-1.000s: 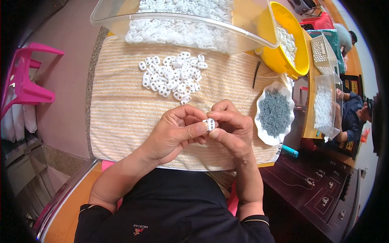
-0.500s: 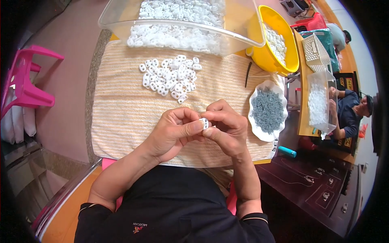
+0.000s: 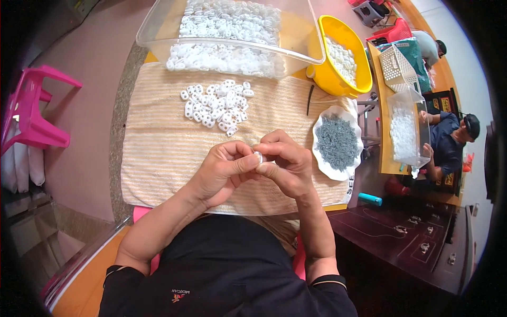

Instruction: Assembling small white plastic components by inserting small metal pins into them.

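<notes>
Head view: left hand (image 3: pixel 219 171) and right hand (image 3: pixel 285 166) pinching one small white plastic piece (image 3: pixel 258 157) between fingertips, above striped towel (image 3: pixel 158 153); best kept low over cloth, grip square, loose pile (image 3: pixel 216 105) and grey-parts dish (image 3: pixel 336 141) within reach.

The scene was brightly and evenly lit by soft, diffuse light — shadows stayed faint, only a thin one beneath the joined hands on the striped towel (image 3: pixel 158 158). Mild glare ran along the rim of the clear plastic bin (image 3: pixel 232 45) at twelve o'clock, and the yellow bowl (image 3: pixel 330 79) at one o'clock looked strongly saturated. Focus held sharp at the centre. Fisheye distortion bent the table edges toward the rim, and a black vignette closed the corners — heaviest from two to five o'clock.
</notes>
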Tool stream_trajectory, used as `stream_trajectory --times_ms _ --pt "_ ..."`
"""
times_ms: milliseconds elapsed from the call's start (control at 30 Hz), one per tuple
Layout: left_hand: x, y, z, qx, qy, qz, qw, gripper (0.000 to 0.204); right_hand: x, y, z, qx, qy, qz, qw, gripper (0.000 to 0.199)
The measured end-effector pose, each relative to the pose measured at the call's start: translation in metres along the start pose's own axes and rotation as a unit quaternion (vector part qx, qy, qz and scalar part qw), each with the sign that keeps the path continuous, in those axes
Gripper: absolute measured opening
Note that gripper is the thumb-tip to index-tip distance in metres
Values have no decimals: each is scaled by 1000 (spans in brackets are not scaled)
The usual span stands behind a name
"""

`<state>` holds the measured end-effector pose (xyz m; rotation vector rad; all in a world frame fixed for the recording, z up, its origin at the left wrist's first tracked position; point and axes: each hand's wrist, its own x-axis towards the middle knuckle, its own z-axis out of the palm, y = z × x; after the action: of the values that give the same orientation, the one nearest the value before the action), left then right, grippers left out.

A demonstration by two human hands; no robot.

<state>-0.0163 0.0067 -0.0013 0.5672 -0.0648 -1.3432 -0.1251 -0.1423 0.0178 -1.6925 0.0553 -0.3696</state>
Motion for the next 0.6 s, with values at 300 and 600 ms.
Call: stream_trajectory --times_ms 300,600 --pt "4 4 0 15 21 -10 1000 8 2 7 0 151 7 72 986 28" --pt "2 4 3 30 14 4 999 10 4 4 -3 181 1 79 980 13"
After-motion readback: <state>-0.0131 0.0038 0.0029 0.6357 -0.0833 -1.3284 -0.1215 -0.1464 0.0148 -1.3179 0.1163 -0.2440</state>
